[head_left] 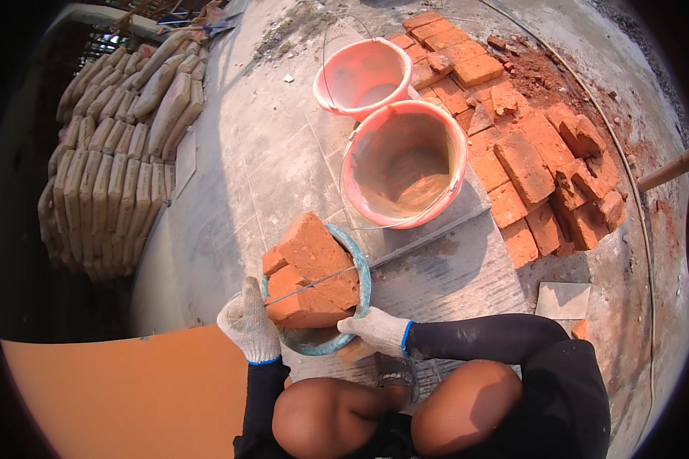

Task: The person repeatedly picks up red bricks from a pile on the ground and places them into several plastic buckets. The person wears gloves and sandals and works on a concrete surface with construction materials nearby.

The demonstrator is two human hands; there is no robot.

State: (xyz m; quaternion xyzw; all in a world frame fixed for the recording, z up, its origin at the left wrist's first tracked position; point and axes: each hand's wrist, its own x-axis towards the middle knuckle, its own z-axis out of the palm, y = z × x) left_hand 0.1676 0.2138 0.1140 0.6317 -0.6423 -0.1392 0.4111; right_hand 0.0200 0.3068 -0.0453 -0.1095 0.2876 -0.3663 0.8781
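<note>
A teal bucket (365, 287) stands before my knees, heaped with several broken red brick pieces (316, 258). Its thin wire handle (310, 285) runs across the bricks. My left hand (249, 321), in a white knitted glove with a blue cuff edge, is at the bucket's left side by the end of the wire handle, thumb pointing up; its grip is partly hidden. My right hand (379, 331), gloved the same way, has its fingers on the rim at the lower right.
Two pinkish-red buckets (405, 166) with wire handles stand ahead on the tiled floor. Red bricks (525, 166) lie piled at the right, beside a long hose or cable (620, 137). Stacked sacks (120, 166) fill the left. An orange surface (138, 390) is at the lower left.
</note>
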